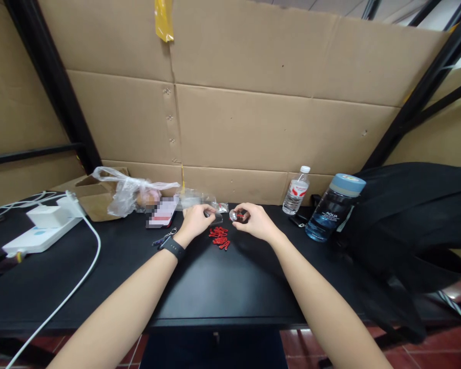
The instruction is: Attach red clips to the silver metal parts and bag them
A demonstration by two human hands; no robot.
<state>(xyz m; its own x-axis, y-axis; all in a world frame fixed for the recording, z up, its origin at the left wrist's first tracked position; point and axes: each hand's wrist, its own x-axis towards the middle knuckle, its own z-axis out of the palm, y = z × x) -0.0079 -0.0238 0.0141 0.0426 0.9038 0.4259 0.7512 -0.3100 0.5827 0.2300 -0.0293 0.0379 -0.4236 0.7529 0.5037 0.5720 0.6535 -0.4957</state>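
My left hand [196,221], with a dark watch [172,247] on its wrist, has its fingers closed on the edge of a small clear plastic bag [217,220]. Pinched between thumb and fingers of my right hand [255,221] is a small round, clear or silvery piece [233,216] with a bit of red on it. Its exact kind is too small to tell. Between and just below both hands lies a loose pile of red cord loops [219,238] on the black table. Another small shiny packet [223,207] rests behind the hands.
On the left are a white power strip [42,238] with a trailing cable [94,256], a knotted plastic bag [126,197], a phone [163,212] and a keychain [165,238]. To the right stand a water bottle [295,192], a blue-lidded bottle [332,210] and a black backpack [407,220]. Cardboard [234,128] walls the back.
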